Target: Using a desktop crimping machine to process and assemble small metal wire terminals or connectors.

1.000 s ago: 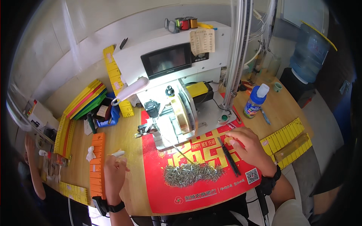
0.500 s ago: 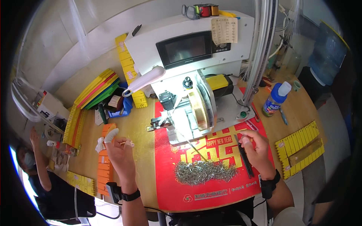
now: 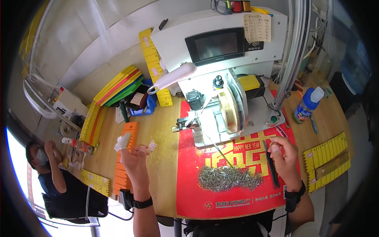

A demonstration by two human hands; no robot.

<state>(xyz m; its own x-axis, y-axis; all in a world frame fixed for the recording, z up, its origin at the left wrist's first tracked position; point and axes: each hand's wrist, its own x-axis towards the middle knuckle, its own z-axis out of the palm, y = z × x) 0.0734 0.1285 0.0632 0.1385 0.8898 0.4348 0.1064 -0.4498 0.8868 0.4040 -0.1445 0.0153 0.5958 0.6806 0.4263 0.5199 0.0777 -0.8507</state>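
My left hand [image 3: 136,166] is raised over the left part of the table, beside an orange notched strip [image 3: 123,175]. A white wrap [image 3: 124,141] covers one fingertip. Its thumb and finger meet near a small whitish-pink bit [image 3: 152,146] that I cannot make out. My right hand [image 3: 286,158] hovers over the right edge of a red mat [image 3: 233,205], its thumb and fingertips pinched together; whatever is between them is too small to tell. Dark tweezers [image 3: 272,170] lie just left of it. Between my hands, a heap of small silvery metal pieces [image 3: 229,178] rests on the mat.
Behind the mat stands a white machine [image 3: 169,41] with a screen [image 3: 215,44] and a golden reel [image 3: 230,110]. A blue-capped bottle [image 3: 304,108] and yellow notched boards [image 3: 325,158] are at right. Stacked coloured boards [image 3: 118,85] are at left; a masked co-worker [image 3: 59,177] sits beyond.
The whole view has shifted, so the table and machine appear farther right. My hands keep nearly the same places and poses over the table. The co-worker's hands have come together near the mask.
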